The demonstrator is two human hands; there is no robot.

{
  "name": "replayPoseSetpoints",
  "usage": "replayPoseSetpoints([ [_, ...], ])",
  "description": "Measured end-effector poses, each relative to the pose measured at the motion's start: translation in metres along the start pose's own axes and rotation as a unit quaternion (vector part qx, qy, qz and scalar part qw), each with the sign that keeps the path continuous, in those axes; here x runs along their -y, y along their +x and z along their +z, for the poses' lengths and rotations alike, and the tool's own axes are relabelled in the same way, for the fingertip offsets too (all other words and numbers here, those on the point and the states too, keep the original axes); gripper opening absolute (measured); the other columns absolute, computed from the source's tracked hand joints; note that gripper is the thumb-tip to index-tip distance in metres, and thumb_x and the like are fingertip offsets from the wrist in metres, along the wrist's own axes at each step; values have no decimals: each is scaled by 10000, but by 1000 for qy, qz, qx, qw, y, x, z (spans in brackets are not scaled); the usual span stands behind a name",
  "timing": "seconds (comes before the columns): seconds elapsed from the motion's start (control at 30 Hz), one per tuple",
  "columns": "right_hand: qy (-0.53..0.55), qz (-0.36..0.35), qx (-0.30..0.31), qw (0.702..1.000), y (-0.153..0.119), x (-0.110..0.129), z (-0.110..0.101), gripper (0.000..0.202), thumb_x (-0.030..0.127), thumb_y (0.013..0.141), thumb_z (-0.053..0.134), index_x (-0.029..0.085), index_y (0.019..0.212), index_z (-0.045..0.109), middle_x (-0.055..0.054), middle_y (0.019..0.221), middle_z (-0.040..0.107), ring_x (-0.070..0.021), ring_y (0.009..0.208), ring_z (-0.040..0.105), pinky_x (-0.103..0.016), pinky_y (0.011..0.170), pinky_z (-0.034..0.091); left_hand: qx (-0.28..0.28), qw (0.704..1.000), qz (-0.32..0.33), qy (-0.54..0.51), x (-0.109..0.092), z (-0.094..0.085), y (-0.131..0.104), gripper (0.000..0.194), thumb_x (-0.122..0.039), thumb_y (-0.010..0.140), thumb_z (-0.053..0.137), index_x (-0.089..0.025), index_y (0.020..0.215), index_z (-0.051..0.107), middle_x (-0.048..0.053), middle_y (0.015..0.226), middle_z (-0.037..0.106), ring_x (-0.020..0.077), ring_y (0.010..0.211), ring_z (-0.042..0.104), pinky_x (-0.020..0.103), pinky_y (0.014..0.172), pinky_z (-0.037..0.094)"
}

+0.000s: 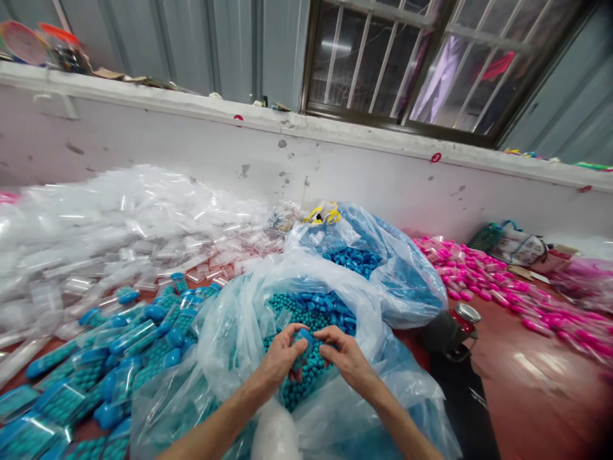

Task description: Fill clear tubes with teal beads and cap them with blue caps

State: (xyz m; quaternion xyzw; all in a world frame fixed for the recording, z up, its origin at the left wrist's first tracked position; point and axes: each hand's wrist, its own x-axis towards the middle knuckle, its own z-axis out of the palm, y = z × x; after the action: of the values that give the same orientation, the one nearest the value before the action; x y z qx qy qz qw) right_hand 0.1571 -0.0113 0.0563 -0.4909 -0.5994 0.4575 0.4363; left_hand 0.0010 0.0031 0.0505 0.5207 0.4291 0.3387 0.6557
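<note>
Over an open plastic bag (330, 273), my left hand (281, 354) is closed around a small clear bottle with a blue cap (302, 338). My right hand (345, 358) is just right of the cap, its fingers curved and slightly apart; whether the fingertips touch the cap is hard to tell. Beneath both hands the bag holds teal beads (306, 370) and, toward its back right, loose blue caps (330, 305). The lower part of the bottle is hidden by my left fingers.
Filled teal bottles (138, 338) lie heaped at left, before a large pile of clear bottles (119, 217). Behind stands another bag (407, 281) of blue caps. Pink-capped bottles (479, 275) spread at right, near a jar with a metal lid (467, 314). A wall (211, 147) closes the back.
</note>
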Motion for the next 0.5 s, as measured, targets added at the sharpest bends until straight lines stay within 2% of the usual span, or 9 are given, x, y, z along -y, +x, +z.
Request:
replayPoseSetpoints([
  [0.07,64,44,-30,997,5,3,-1,368,282,656,596,167,1005,583,2,811,566,-87,532,498,-245,526,466,15,1000,8,23,-3,-3,-2,378,-402,739,467,-186,1038,384,-95,528,454,67,317,426,162,307,302],
  [0.17,75,53,-58,994,9,3,3,605,348,636,622,142,1188,488,-39,886,595,-137,633,567,-298,610,501,-14,998,31,47,-5,-2,-7,303,-311,762,437,-187,1033,383,-114,506,363,56,322,355,171,328,335],
  [0.23,31,30,-33,998,6,-1,8,629,397,685,581,134,1242,452,-90,1013,608,-196,826,602,-327,733,498,-27,997,39,65,-5,2,-12,341,-257,752,444,-184,1080,388,-103,539,370,53,339,340,174,341,322],
  [0.33,-69,-4,32,997,0,-7,14,617,400,762,501,147,1310,376,-113,1250,507,-227,1142,479,-360,936,407,-57,995,49,63,-6,7,-17,403,-200,744,442,-193,1145,406,-72,612,418,51,390,341,179,392,308],
  [0.43,-201,-43,72,976,-7,-12,18,717,323,689,568,137,1336,322,-125,1369,371,-257,1262,332,-412,1015,322,-92,992,85,35,-10,10,-19,385,-171,728,447,-178,1112,473,-31,703,485,81,537,417,202,528,365],
  [0.5,-258,-70,77,961,-10,-13,23,782,268,635,588,104,1341,294,-155,1373,353,-279,1277,298,-432,1021,310,-86,992,91,24,-13,10,-21,350,-180,716,472,-165,1062,519,-18,735,504,98,602,432,214,576,366],
])
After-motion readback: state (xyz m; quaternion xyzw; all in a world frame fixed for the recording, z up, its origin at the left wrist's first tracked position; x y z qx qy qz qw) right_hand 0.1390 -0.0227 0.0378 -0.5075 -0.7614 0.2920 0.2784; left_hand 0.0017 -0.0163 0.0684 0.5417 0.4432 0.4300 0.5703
